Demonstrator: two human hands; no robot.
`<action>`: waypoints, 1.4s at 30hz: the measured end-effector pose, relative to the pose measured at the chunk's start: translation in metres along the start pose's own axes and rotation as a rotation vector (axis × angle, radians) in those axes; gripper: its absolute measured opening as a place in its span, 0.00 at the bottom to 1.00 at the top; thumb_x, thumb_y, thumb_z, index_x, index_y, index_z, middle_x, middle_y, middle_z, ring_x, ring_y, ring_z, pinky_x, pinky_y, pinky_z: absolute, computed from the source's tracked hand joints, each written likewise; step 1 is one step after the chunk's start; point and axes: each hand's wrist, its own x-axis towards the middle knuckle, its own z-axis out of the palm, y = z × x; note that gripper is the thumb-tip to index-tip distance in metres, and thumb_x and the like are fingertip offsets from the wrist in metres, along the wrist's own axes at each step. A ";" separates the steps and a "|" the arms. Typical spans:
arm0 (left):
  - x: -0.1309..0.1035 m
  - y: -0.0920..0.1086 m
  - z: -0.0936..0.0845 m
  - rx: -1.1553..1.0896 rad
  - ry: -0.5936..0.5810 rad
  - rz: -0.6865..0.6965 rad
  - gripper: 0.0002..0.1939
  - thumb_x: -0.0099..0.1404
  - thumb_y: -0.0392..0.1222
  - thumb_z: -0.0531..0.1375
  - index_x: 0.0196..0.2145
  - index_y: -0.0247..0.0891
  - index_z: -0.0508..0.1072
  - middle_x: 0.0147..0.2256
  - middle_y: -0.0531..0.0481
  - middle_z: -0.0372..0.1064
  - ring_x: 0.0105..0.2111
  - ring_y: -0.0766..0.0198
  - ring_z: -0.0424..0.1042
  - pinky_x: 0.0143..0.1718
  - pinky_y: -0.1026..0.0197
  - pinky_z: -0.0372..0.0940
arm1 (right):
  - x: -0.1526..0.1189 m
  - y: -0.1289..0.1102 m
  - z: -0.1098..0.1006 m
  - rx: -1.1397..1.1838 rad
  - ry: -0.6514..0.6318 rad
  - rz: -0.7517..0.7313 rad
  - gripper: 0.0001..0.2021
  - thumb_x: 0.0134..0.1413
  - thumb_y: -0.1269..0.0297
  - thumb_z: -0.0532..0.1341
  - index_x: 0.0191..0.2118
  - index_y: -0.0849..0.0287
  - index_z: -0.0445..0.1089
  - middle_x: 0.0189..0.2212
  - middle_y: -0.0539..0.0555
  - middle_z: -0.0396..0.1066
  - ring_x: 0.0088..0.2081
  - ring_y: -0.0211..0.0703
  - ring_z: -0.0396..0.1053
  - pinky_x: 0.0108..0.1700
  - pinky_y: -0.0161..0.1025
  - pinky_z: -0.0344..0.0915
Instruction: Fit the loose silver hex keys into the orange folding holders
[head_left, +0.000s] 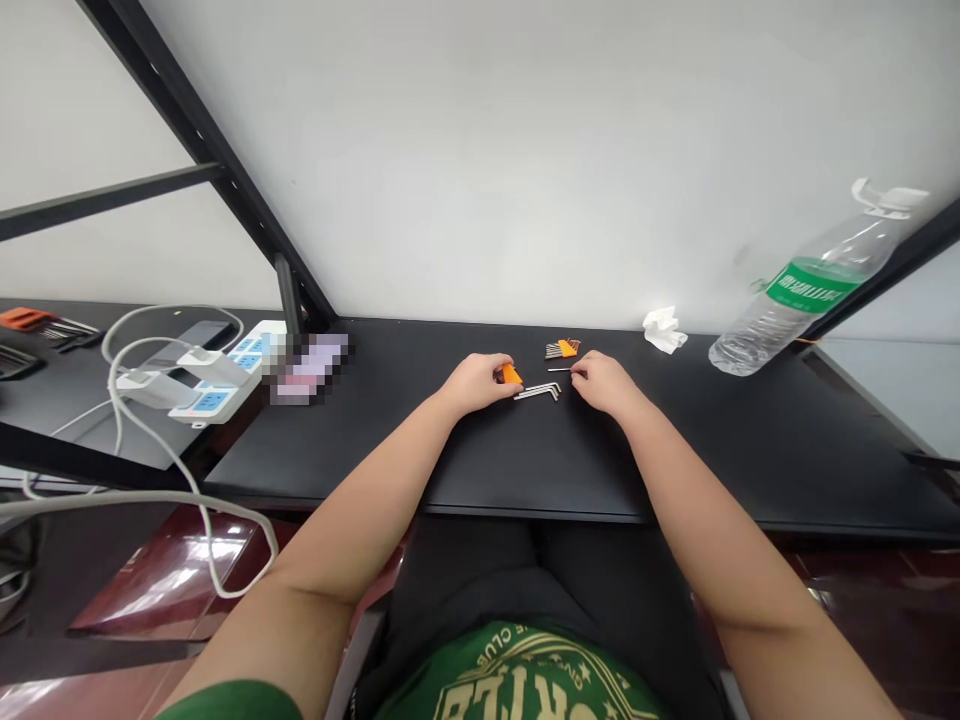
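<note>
My left hand [484, 381] is closed around an orange hex key holder [511, 374], which pokes out past the fingertips. Pinched in my right hand [600, 380] is a thin hex key [559, 370], its straight end pointing left toward the holder, with a gap between them. Several loose silver L-shaped hex keys [540, 390] lie on the black table between my hands. Just behind them rests a second orange holder [568, 348] with several hex keys fitted in it.
A crumpled white tissue [664, 330] and a large clear bottle with a green label [814, 285] stand to the right. Leftward are a blurred-out phone-like item [311, 368], a white power strip [232, 375] with cables, and a black metal frame [225, 200]. A wall rises behind the table [360, 440].
</note>
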 end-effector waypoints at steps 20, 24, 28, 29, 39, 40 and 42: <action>0.000 -0.008 0.004 -0.100 0.142 0.048 0.23 0.60 0.54 0.68 0.49 0.40 0.77 0.35 0.52 0.75 0.31 0.64 0.69 0.36 0.62 0.64 | -0.011 -0.028 0.013 -0.016 -0.049 -0.249 0.12 0.65 0.70 0.60 0.52 0.59 0.74 0.51 0.62 0.73 0.54 0.56 0.69 0.56 0.48 0.66; -0.001 -0.006 0.007 -0.078 0.113 0.053 0.23 0.60 0.53 0.69 0.49 0.40 0.78 0.36 0.52 0.75 0.31 0.63 0.69 0.36 0.61 0.65 | -0.010 -0.029 0.017 -0.019 -0.046 -0.243 0.11 0.63 0.73 0.58 0.47 0.60 0.76 0.49 0.62 0.73 0.52 0.55 0.69 0.57 0.48 0.66; -0.004 0.001 0.012 -0.067 0.034 0.111 0.26 0.59 0.52 0.69 0.53 0.40 0.77 0.38 0.51 0.76 0.33 0.63 0.70 0.38 0.60 0.66 | -0.011 -0.032 0.014 0.120 -0.003 -0.201 0.11 0.62 0.72 0.60 0.48 0.59 0.75 0.49 0.61 0.74 0.51 0.53 0.71 0.55 0.49 0.68; -0.005 0.003 0.013 -0.078 0.020 0.133 0.26 0.60 0.52 0.69 0.54 0.40 0.77 0.39 0.51 0.77 0.33 0.62 0.71 0.39 0.60 0.67 | -0.011 -0.033 0.012 0.201 0.017 -0.181 0.11 0.62 0.70 0.60 0.48 0.59 0.75 0.48 0.60 0.74 0.49 0.52 0.72 0.53 0.48 0.69; -0.007 0.010 0.015 -0.182 0.027 0.268 0.28 0.63 0.49 0.69 0.59 0.40 0.74 0.52 0.47 0.78 0.48 0.57 0.78 0.53 0.56 0.71 | -0.009 -0.042 0.016 0.915 -0.165 0.012 0.13 0.61 0.57 0.64 0.49 0.57 0.70 0.34 0.51 0.75 0.28 0.38 0.71 0.31 0.37 0.67; -0.007 0.010 0.015 -0.167 0.037 0.277 0.29 0.63 0.49 0.69 0.60 0.40 0.73 0.54 0.46 0.78 0.50 0.56 0.77 0.55 0.55 0.70 | -0.009 -0.042 0.015 0.921 -0.172 0.020 0.15 0.61 0.57 0.64 0.50 0.57 0.70 0.32 0.50 0.75 0.27 0.38 0.70 0.29 0.36 0.65; -0.007 0.011 0.015 -0.112 0.030 0.290 0.29 0.64 0.48 0.70 0.60 0.40 0.73 0.54 0.46 0.78 0.51 0.54 0.77 0.55 0.54 0.69 | -0.009 -0.041 0.013 0.915 -0.192 0.014 0.16 0.63 0.55 0.63 0.52 0.57 0.71 0.28 0.49 0.73 0.25 0.37 0.68 0.27 0.35 0.62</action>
